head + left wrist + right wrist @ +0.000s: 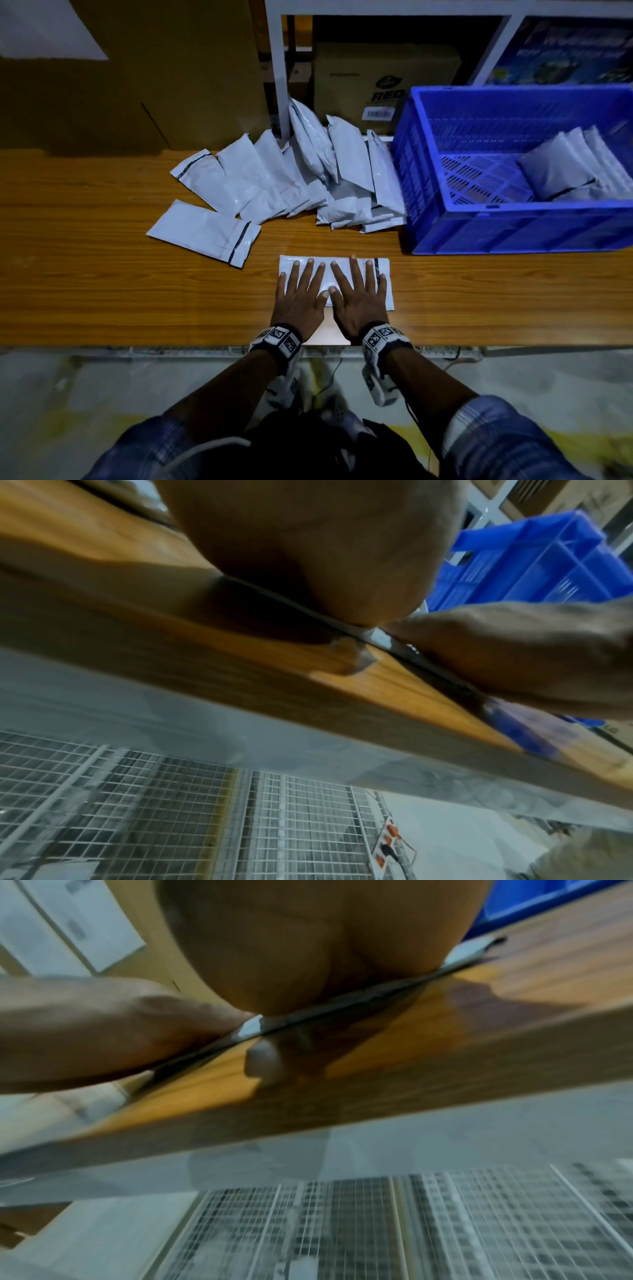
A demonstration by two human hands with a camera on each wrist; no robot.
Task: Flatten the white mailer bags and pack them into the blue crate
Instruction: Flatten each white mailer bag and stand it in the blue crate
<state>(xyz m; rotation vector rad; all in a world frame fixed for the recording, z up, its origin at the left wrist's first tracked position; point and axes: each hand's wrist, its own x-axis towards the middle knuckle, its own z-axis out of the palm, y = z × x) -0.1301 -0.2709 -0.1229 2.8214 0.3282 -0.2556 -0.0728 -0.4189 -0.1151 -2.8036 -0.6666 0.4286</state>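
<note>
Head view: you are pressing both hands flat on one white mailer bag lying on the wooden table near its front edge. Your left hand is covering the bag's left half, and your right hand is covering its right half, thumbs nearly touching. The fingers of both hands are lying straight and spread apart, gripping nothing. A dark strip is showing near the bag's right end.

Beyond your hands, a pile of white mailer bags is lying on the table, some flat at the left, others leaning against each other toward the right, just beside the blue crate. The crate is sitting at the table's right side and is holding several bags stood against its right portion.

Both wrist views are showing only the heel of each palm bearing down on the bag's thin edge; the fingers are hidden there.

A cardboard box is standing behind the pile inside a white shelf frame.
</note>
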